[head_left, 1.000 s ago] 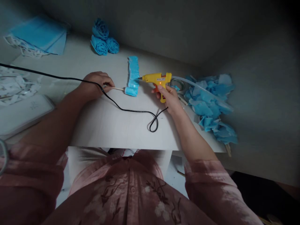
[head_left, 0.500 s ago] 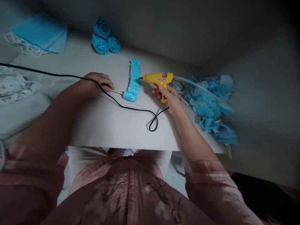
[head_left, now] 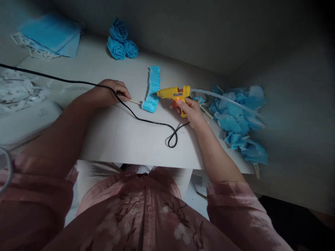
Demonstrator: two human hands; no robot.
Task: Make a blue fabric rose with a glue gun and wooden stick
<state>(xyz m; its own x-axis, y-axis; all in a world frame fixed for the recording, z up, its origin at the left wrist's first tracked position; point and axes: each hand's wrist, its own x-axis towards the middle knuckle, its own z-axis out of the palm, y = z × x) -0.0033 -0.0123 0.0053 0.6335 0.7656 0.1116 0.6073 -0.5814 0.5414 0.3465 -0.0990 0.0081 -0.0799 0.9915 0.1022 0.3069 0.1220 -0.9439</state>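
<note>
My left hand (head_left: pixel 111 92) pinches a thin wooden stick (head_left: pixel 134 101) whose far end is wrapped in a strip of blue pleated fabric (head_left: pixel 153 89) lying on the white table (head_left: pixel 125 136). My right hand (head_left: pixel 191 111) grips the handle of a yellow glue gun (head_left: pixel 174 93) with its orange light lit. The nozzle touches the right edge of the blue strip. The gun's black cord (head_left: pixel 146 121) runs across the table, over my left wrist, and loops near the front edge.
Three blue fabric roses (head_left: pixel 120 42) sit at the back by the wall. A stack of blue masks (head_left: pixel 52 35) lies at the far left, white scraps (head_left: pixel 18 89) below it. A heap of blue fabric pieces (head_left: pixel 239 118) fills the right end, with a glue stick (head_left: pixel 225 99) protruding.
The blue strip has shifted slightly and the glue gun's nozzle has moved a little down along its edge. Both hands keep their grips.
</note>
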